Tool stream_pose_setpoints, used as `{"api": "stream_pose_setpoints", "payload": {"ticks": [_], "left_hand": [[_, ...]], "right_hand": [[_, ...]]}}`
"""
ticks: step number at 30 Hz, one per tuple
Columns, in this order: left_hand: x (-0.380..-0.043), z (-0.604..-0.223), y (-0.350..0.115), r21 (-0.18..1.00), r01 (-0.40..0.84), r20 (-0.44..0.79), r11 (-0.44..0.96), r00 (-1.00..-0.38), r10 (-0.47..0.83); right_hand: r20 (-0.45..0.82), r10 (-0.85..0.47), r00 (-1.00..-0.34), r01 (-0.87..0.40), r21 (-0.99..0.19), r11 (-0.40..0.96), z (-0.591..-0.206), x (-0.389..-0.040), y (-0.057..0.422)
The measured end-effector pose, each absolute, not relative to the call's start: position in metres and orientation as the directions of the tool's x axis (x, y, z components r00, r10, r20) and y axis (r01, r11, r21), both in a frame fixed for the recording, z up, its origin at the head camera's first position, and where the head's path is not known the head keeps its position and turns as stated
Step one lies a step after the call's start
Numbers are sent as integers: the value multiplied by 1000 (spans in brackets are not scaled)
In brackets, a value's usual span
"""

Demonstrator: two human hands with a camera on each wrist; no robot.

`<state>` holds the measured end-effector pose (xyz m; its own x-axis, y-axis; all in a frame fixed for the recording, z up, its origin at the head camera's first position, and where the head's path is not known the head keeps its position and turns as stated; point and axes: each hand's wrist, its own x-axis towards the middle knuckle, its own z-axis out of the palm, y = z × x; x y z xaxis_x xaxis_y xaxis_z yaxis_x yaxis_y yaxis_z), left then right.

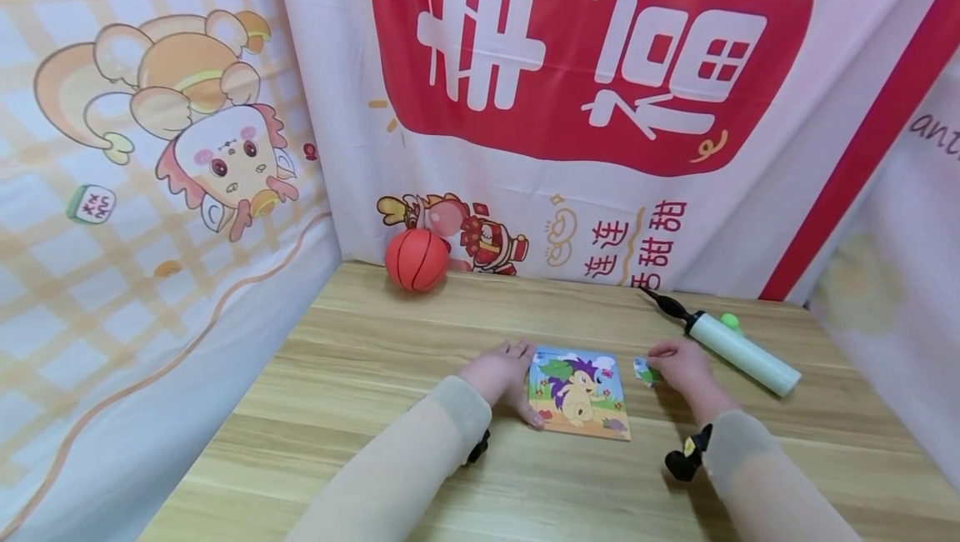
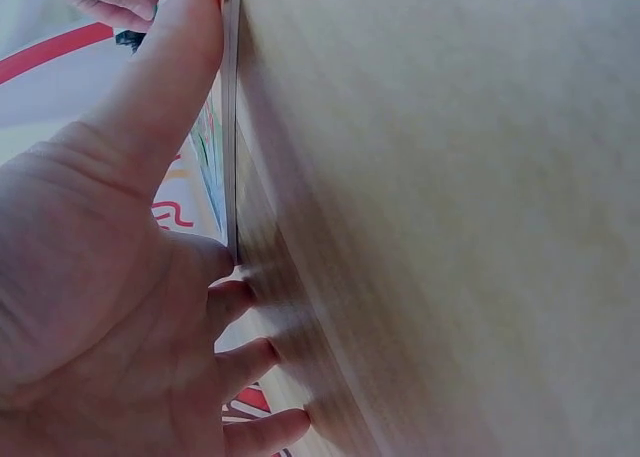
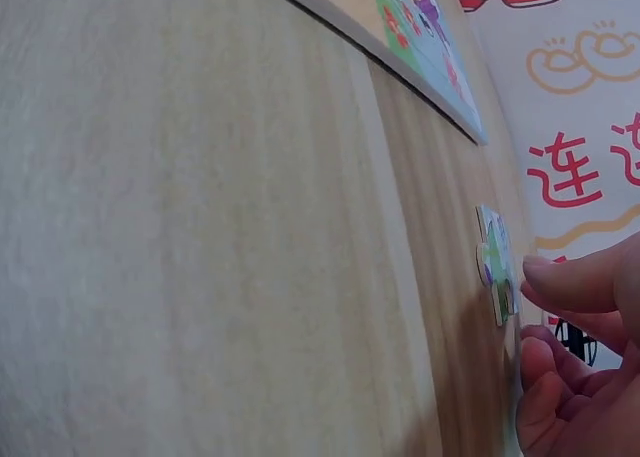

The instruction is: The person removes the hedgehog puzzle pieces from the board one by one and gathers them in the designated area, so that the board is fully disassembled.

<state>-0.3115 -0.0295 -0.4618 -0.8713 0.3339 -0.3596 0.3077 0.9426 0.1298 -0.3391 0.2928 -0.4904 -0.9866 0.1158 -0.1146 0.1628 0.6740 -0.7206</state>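
Observation:
A square jigsaw puzzle (image 1: 577, 393) with a purple-haired hedgehog picture lies flat on the table. At its left edge my left hand (image 1: 504, 375) rests with fingers spread, its thumb along the near corner. In the left wrist view, the left hand (image 2: 130, 267) touches the thin side of the board, and its fingertips reach the wood. To the right of the puzzle, my right hand (image 1: 681, 365) pinches a small puzzle piece (image 1: 642, 371). Close up in the right wrist view, the puzzle piece (image 3: 496, 262) is at the thumb tip; the far fingertip is partly hidden.
A pale hand pump (image 1: 742, 352) with a black nozzle lies at the right, beside a small green object (image 1: 731, 323). The red ball (image 1: 417, 260) sits at the back left corner. Printed curtains (image 1: 337, 108) hang behind the wooden table (image 1: 420, 325) and along its sides.

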Motion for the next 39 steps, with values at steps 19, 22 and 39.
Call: {"api": "stream_pose_setpoints", "payload": {"ticks": [19, 22, 39], "left_hand": [[-322, -467, -29, 86, 318, -384, 944, -864, 326], [-320, -464, -29, 74, 326, -394, 943, -859, 327], [-337, -492, -27, 58, 338, -382, 940, -862, 333]], "right_hand": [[-103, -244, -964, -88, -745, 661, -469, -334, 179], [-114, -250, -961, -85, -743, 664, -475, -335, 168], [-164, -282, -945, -102, -672, 733, -485, -342, 156]]}}
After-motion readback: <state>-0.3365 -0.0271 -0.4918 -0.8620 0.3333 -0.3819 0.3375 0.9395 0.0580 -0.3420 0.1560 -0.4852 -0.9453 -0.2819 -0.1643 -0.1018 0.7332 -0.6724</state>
